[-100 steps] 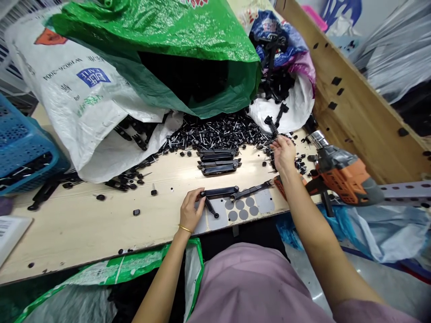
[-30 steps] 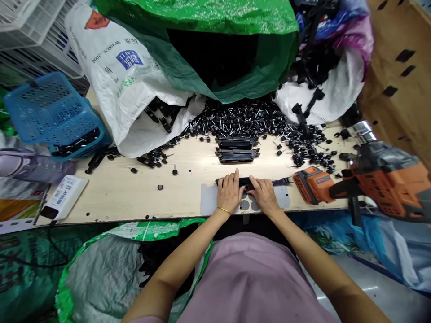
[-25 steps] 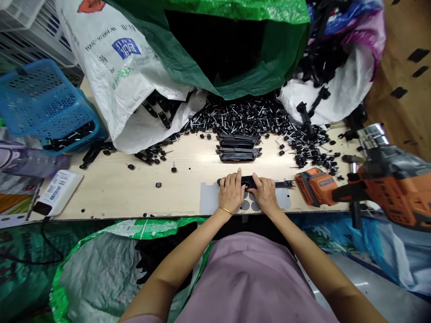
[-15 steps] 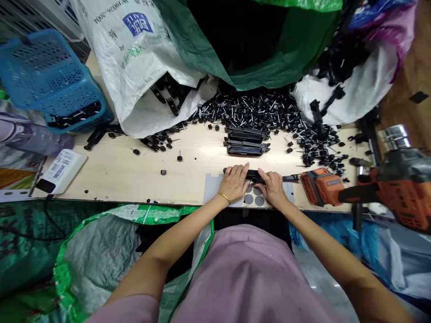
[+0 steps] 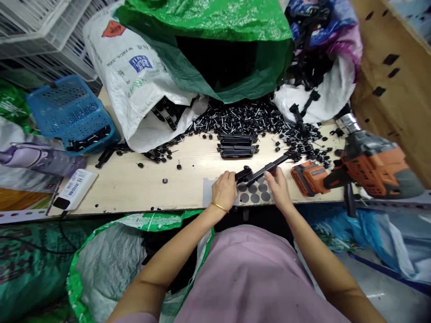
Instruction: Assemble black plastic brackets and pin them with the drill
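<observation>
A long black plastic arm piece is lifted off the table, tilted up to the right. My left hand is closed on its left end, and my right hand grips its middle from below. Under both hands lies a grey sheet with round dark pads at the table's front edge. Behind it, a small stack of finished black pieces lies flat, with a big heap of small black pins and knobs further back.
An orange power drill and its orange battery lie right of my hands. Green and white sacks crowd the back. A blue basket sits far left. A wooden board walls the right side.
Both hands were pressing the black piece flat on the grey sheet; now they have raised it and tilted its right end upward. The camera view has shifted slightly.
</observation>
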`<state>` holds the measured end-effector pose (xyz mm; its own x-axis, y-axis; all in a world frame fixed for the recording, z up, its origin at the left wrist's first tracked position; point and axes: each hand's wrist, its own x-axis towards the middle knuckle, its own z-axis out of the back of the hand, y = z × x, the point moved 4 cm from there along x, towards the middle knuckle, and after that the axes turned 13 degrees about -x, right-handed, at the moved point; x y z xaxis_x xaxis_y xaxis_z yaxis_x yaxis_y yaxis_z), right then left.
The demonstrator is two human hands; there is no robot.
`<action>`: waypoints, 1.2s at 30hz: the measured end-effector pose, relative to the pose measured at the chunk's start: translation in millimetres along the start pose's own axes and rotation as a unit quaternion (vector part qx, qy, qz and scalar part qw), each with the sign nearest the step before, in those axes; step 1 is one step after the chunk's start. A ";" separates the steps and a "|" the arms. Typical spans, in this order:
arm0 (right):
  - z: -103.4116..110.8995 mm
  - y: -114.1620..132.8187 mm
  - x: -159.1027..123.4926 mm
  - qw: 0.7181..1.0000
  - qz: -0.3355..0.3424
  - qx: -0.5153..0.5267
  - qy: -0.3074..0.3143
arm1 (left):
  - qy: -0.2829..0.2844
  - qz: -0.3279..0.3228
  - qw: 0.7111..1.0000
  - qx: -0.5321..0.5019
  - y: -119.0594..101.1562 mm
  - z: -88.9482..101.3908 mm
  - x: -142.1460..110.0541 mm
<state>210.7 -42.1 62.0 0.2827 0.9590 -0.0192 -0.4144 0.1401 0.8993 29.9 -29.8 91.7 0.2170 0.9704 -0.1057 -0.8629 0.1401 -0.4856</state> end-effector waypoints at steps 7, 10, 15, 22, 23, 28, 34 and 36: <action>-28.3 30.6 -13.3 0.956 -0.129 0.240 0.109 | 0.237 0.054 0.798 -0.552 -28.6 -20.5 -52.4; -24.9 40.5 -26.3 0.968 -0.102 0.209 0.090 | 0.219 0.171 0.688 -0.670 -23.6 -34.6 -60.2; -20.8 46.6 -39.0 0.983 -0.064 0.170 -0.040 | 0.144 0.189 0.696 -0.678 -20.1 -45.5 -66.0; -24.3 43.0 -19.9 0.979 -0.039 0.146 0.140 | 0.193 0.255 0.603 -0.731 -25.7 -52.5 -71.5; -22.5 42.7 -21.2 0.982 -0.040 0.144 0.114 | 0.188 0.242 0.609 -0.732 -25.9 -50.6 -69.1; -14.1 46.7 -38.7 0.991 -0.017 0.125 -0.049 | 0.144 0.156 0.647 -0.732 -19.1 -34.3 -55.6; -20.5 48.8 -27.5 0.984 -0.014 0.152 0.088 | 0.152 0.143 0.637 -0.742 -12.9 -31.3 -57.2; -25.0 50.1 -29.4 0.978 -0.033 0.183 0.097 | 0.147 0.140 0.627 -0.752 -15.3 -32.9 -59.2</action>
<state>160.0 -57.1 96.7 0.1142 0.9845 -0.1333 -0.0524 0.1399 0.9888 45.2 -95.9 76.8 0.4183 0.8071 -0.4166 0.4735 -0.5852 -0.6583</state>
